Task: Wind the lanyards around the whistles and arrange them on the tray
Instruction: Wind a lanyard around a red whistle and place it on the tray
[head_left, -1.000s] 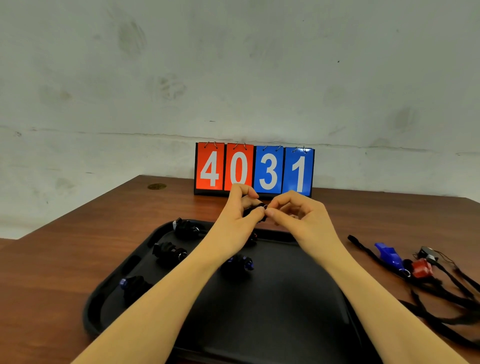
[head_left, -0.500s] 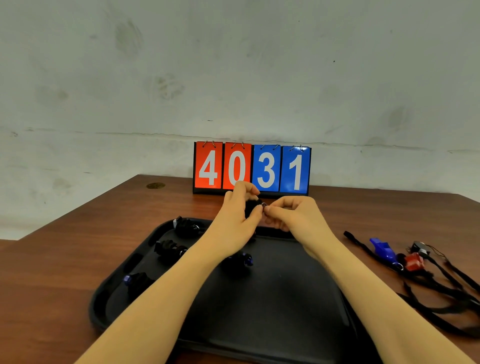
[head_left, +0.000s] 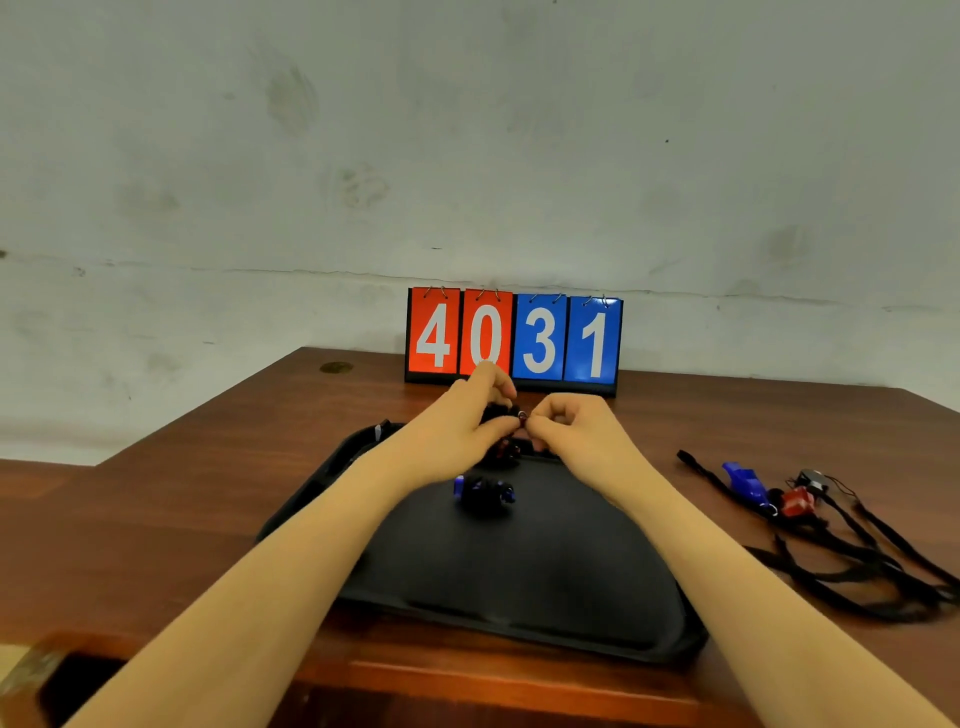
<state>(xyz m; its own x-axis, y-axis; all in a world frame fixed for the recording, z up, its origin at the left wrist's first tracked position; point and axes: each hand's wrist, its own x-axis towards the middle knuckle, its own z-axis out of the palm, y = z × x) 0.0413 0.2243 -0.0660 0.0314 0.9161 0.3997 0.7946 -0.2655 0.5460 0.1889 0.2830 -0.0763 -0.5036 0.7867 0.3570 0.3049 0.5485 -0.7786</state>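
Observation:
My left hand (head_left: 462, 421) grips a small black wound whistle (head_left: 501, 414) above the far end of the black tray (head_left: 519, 587). My right hand (head_left: 571, 423) pinches the ring end of that whistle from the right. A blue whistle (head_left: 483, 491) wrapped in black lanyard lies on the tray below my hands. Another wound bundle (head_left: 506, 451) sits just under my fingers, partly hidden. My left forearm hides the tray's left side. To the right on the table lie a blue whistle (head_left: 745, 480), a red whistle (head_left: 797, 501) and a dark whistle (head_left: 813, 479) with loose black lanyards (head_left: 857, 566).
A flip scoreboard (head_left: 514, 340) reading 4031 stands at the table's far edge against the wall. The wooden table (head_left: 182, 493) has a step down at the left, and its near edge runs just below the tray.
Both hands stayed together on the whistle and lowered slightly toward the tray's far end. The view tilted, so my left arm now hides the bundles on the tray's left.

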